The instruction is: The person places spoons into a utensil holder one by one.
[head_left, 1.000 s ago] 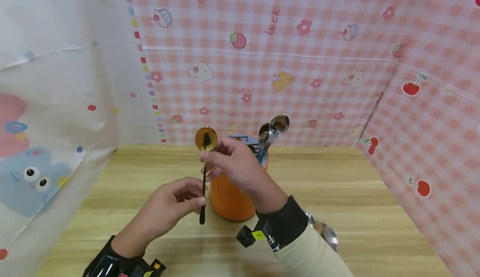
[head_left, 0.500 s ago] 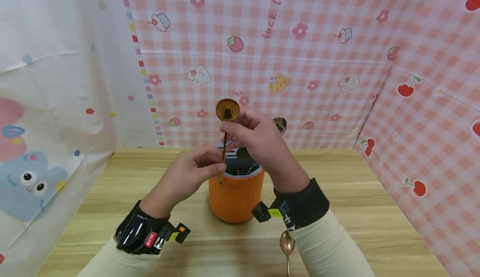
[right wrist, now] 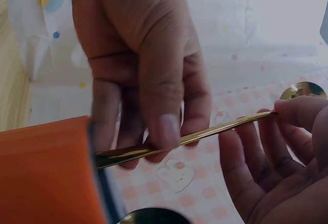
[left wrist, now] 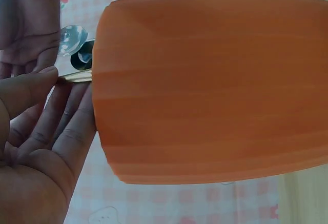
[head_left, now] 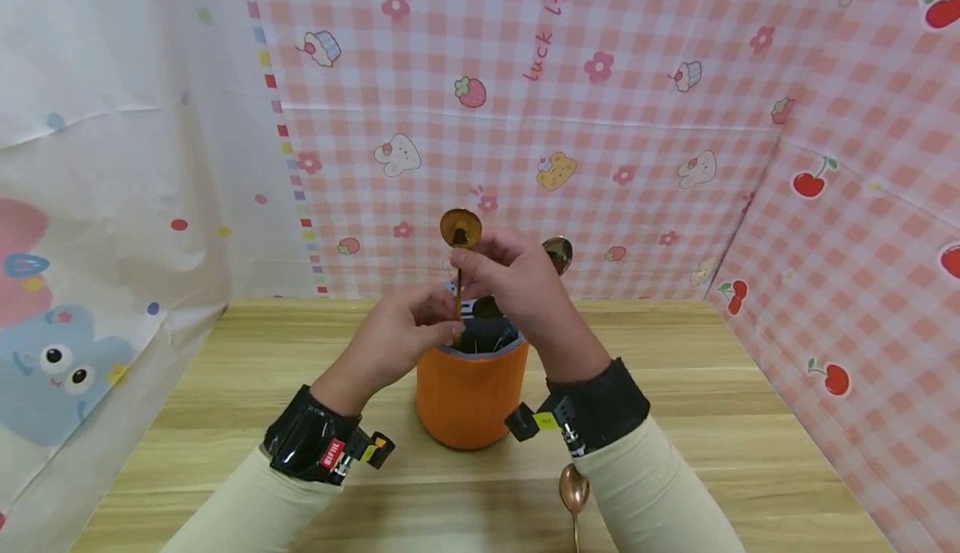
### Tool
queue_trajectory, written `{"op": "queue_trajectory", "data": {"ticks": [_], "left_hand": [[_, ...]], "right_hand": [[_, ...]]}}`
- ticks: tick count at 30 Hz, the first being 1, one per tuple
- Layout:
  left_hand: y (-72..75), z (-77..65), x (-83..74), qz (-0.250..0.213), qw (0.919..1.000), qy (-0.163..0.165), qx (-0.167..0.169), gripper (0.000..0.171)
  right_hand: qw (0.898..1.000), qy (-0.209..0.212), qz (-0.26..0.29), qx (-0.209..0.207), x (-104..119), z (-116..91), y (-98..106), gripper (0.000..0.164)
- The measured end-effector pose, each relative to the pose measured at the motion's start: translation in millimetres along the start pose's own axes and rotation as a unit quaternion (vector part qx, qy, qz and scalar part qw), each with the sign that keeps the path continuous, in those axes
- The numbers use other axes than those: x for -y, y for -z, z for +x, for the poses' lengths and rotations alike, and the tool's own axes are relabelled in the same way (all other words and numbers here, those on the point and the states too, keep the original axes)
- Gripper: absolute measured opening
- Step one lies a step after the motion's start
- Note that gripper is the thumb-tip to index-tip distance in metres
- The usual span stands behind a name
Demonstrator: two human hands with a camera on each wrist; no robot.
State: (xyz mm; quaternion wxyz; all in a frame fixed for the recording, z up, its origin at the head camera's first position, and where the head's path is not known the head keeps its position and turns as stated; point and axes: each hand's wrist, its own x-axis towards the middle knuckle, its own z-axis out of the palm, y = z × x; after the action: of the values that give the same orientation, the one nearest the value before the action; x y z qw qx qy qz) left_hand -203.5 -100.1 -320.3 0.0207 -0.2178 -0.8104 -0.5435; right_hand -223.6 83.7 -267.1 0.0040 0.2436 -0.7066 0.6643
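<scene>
Gold spoon [head_left: 461, 226] held upright between both hands at the orange container's [head_left: 471, 403] rim.
The right hand [head_left: 522, 288] pinches its neck just below the bowl; the left hand [head_left: 392, 335] pinches the handle lower down, its end at the container's opening. A silver spoon [head_left: 558, 255] and a darker spoon [head_left: 486, 308] stick out of the container.

Printed sheets [head_left: 660, 45] around a wood-grain tabletop [head_left: 712, 403] suggest a makeshift booth.
</scene>
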Motion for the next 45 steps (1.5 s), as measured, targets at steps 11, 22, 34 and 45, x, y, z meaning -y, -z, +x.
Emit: {"op": "queue_trajectory", "data": {"ticks": [11, 22, 34, 45], "left_hand": [[-2.5, -5.9, 0.9, -0.016, 0.9975, 0.062, -0.031, 0.008], [-4.1, -9.3, -1.4, -0.022, 0.998, 0.051, -0.03, 0.009], [-11.9, -19.6, -9.8, -0.033, 0.9989, 0.034, 0.002, 0.013], [-42.6, -40.0, -0.8, -0.005, 0.9958, 0.034, 0.084, 0.023]], "right_hand": [[0.997, -0.026, -0.077, 0.006, -23.0, -4.4, 3.7, 0.021], [0.998, -0.003, -0.06, 0.004, -20.8, -12.6, 4.3, 0.014], [0.994, -0.048, -0.08, 0.047, -27.7, -31.2, 9.5, 0.015], [0.976, -0.08, -0.194, 0.057, -44.4, -69.9, 26.6, 0.01]]}}
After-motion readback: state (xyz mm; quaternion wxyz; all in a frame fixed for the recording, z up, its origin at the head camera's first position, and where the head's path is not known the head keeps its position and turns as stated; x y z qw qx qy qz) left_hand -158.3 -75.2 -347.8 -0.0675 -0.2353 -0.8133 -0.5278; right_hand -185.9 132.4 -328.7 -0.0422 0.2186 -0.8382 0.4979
